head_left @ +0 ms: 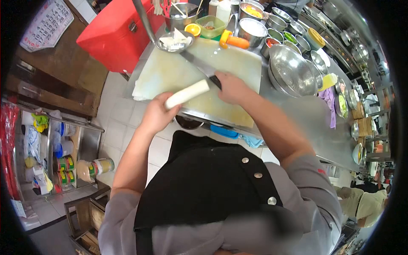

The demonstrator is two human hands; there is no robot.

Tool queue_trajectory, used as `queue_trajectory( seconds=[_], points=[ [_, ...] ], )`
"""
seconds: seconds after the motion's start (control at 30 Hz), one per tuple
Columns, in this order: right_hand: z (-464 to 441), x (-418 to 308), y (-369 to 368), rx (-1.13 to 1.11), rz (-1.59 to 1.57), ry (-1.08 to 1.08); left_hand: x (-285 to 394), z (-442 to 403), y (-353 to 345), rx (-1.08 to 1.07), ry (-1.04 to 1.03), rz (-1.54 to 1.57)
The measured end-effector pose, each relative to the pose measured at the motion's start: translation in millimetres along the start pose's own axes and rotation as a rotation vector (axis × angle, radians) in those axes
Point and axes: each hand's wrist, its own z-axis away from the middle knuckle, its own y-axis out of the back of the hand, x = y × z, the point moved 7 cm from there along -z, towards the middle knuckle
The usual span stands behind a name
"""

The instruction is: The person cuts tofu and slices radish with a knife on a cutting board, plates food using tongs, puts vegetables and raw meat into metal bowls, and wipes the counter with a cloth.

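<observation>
My left hand [162, 109] is closed round one end of a smooth white cylinder-shaped piece of food [187, 94], which might be peeled radish; its exact kind I cannot tell. The piece slants up to the right over the cutting board [231, 63]. My right hand [233, 87] grips the black handle of a knife [199, 64]. Its blade points to the far left, low over the board, apart from the white piece. Past the blade's tip, a long-handled ladle [187, 41] holds white chunks. Orange carrot pieces [237, 42] lie at the board's far edge.
A halved orange [192, 29] and a green tub [211, 26] stand behind the board. Metal bowls [253, 32] and a large perforated colander [293, 66] crowd the right. A red cooler [114, 38] stands left. Another person [369, 202] is at far right.
</observation>
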Motion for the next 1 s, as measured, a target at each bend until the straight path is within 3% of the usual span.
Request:
queue_trajectory(
  seconds=[0.17,0.3,0.43,0.47,0.57,0.63,0.77,0.87,1.0],
  points=[
    [86,56,21,-0.108,-0.264,-0.062,13,-21,0,-0.103,0.191,-0.021],
    [153,86,44,-0.029,-0.555,-0.15,33,-60,-25,0.033,-0.023,-0.306],
    [206,117,7,-0.11,-0.826,-0.504,60,-80,-65,-0.02,-0.425,-0.474],
    [209,112,-1,-0.091,-0.821,-0.481,58,-81,-77,-0.138,-0.388,-0.455],
    [220,97,-16,-0.126,-0.822,-0.63,64,-80,-95,-0.177,-0.448,-0.431],
    [223,98,-25,0.093,-0.611,-0.5,69,-87,-102,-0.211,-0.427,-0.359],
    [226,55,-9,0.192,-0.538,-0.542,81,-96,-111,-0.302,-0.485,-0.191],
    [227,37,-5,0.206,-0.468,-0.532,81,-104,-118,-0.37,-0.454,-0.262],
    [228,23,-6,0.225,-0.388,-0.567,87,-115,-120,-0.285,-0.589,-0.209]
  ],
)
